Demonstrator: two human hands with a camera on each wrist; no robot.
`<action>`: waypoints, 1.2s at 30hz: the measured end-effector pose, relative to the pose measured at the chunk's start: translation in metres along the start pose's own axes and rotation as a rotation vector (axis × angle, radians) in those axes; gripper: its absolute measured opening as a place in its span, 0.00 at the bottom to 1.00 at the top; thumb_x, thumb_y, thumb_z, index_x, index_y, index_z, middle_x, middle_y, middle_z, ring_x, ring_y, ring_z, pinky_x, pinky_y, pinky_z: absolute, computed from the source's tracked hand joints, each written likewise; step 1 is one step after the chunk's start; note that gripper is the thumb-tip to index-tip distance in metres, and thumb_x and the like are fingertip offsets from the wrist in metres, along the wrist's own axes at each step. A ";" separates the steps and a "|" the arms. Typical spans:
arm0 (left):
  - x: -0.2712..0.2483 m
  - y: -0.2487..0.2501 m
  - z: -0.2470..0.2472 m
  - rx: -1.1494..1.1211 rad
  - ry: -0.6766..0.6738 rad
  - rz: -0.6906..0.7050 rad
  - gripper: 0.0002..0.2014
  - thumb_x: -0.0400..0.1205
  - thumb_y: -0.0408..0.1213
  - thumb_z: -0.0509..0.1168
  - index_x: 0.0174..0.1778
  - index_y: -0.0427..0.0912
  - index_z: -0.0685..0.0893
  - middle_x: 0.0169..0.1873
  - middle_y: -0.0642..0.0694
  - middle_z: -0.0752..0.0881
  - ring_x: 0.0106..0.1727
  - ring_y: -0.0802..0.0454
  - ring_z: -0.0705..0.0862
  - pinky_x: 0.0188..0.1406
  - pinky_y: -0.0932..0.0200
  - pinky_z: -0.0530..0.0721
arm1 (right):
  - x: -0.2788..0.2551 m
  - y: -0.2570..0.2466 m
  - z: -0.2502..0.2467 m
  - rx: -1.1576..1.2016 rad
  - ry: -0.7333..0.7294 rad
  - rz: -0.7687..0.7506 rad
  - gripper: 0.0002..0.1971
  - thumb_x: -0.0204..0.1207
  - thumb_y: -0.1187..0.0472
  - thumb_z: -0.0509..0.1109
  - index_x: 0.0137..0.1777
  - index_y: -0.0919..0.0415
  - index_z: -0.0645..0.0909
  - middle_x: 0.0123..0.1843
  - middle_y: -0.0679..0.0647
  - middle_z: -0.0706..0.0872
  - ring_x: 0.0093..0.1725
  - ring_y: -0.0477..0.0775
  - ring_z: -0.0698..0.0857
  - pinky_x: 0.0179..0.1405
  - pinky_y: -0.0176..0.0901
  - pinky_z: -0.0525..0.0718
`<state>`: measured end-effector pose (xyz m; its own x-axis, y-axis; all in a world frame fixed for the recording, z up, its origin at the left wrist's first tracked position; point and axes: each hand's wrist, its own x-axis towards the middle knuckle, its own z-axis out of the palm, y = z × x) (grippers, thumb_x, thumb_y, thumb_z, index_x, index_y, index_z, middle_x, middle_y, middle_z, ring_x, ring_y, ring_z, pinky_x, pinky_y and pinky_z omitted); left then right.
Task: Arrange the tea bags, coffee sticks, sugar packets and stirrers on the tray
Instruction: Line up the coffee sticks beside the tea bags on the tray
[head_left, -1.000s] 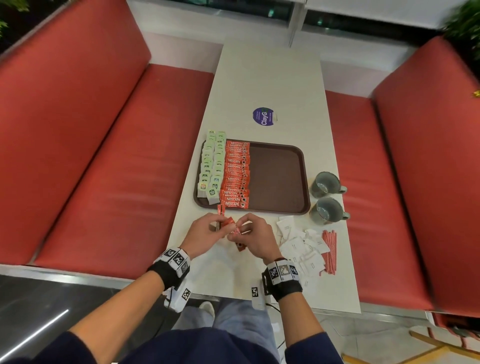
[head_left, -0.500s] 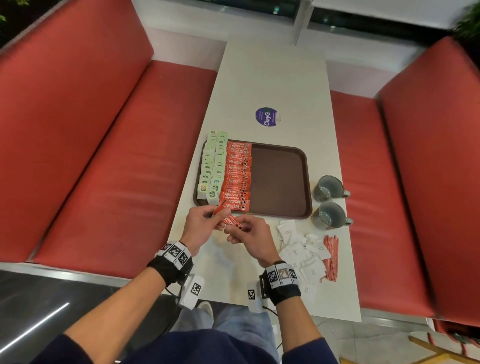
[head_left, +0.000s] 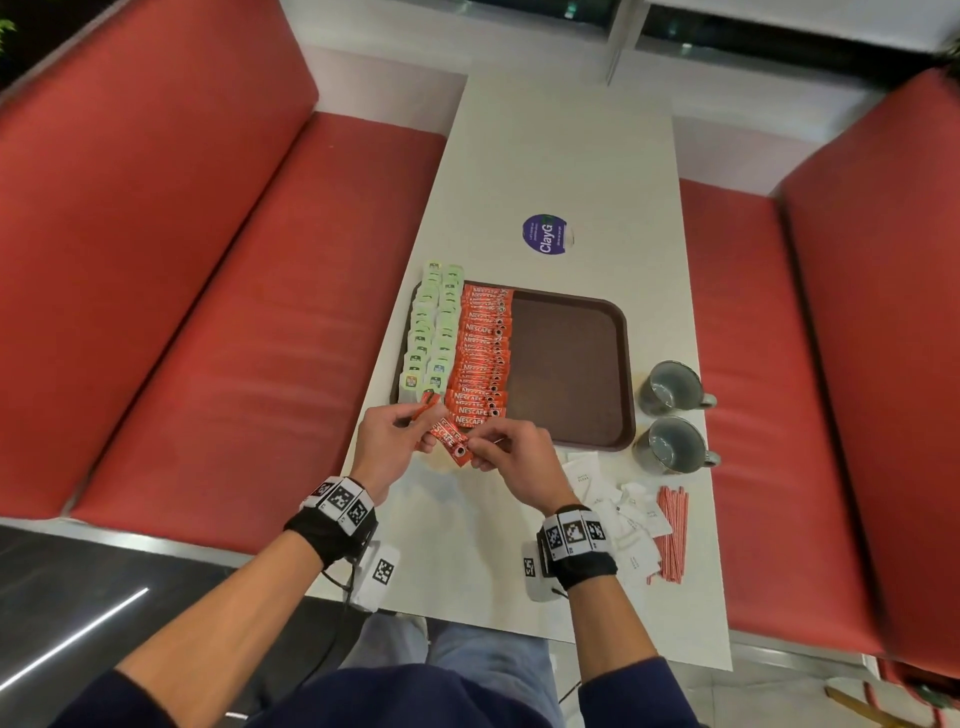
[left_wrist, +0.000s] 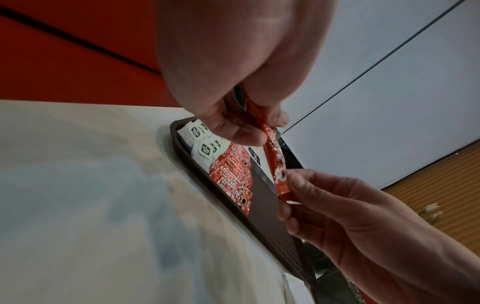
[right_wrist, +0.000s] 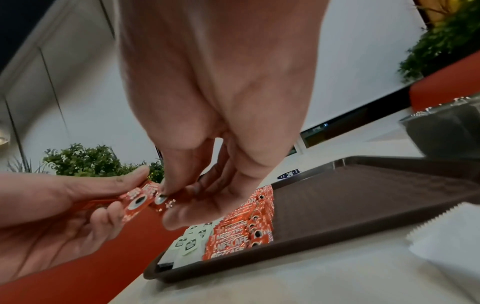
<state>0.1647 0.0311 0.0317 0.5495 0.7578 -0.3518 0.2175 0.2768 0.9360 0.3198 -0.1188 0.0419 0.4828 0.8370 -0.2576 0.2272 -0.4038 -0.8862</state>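
Two grey mugs (head_left: 672, 413) stand on the white table (head_left: 566, 156) just right of the brown tray's edge, one behind the other. A round purple sticker (head_left: 544, 235) lies farther back, and red benches (head_left: 171, 291) flank the table.

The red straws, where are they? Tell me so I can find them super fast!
Start at the brown tray on the white table, then come toward the person along the table's right edge, past the two grey mugs. The red stirrers lie bundled there, right of the white sugar packets. They are thin and striped; the red coffee sticks are wide and printed.
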 end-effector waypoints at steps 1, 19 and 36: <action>0.002 0.000 -0.001 0.005 0.018 0.006 0.09 0.85 0.44 0.79 0.51 0.43 0.99 0.33 0.45 0.90 0.34 0.51 0.83 0.41 0.54 0.90 | 0.005 0.002 -0.002 -0.071 -0.010 -0.012 0.03 0.88 0.59 0.78 0.54 0.55 0.93 0.41 0.49 0.95 0.41 0.47 0.94 0.51 0.44 0.94; 0.037 -0.009 0.012 0.692 -0.057 0.305 0.07 0.87 0.43 0.77 0.47 0.44 0.91 0.46 0.49 0.84 0.46 0.56 0.82 0.46 0.66 0.74 | 0.063 0.044 -0.002 -0.564 0.098 0.000 0.07 0.91 0.53 0.71 0.58 0.54 0.88 0.52 0.52 0.84 0.53 0.60 0.86 0.47 0.54 0.85; 0.069 -0.020 0.040 0.973 -0.254 0.423 0.05 0.84 0.31 0.77 0.45 0.38 0.88 0.47 0.45 0.84 0.48 0.45 0.84 0.49 0.47 0.85 | 0.062 0.051 0.010 -0.481 0.233 0.043 0.13 0.81 0.48 0.83 0.54 0.52 0.84 0.50 0.48 0.79 0.46 0.55 0.84 0.43 0.49 0.85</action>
<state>0.2300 0.0544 -0.0118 0.8560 0.5070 -0.1009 0.4558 -0.6480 0.6103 0.3529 -0.0842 -0.0226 0.6626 0.7341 -0.1486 0.5387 -0.6050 -0.5863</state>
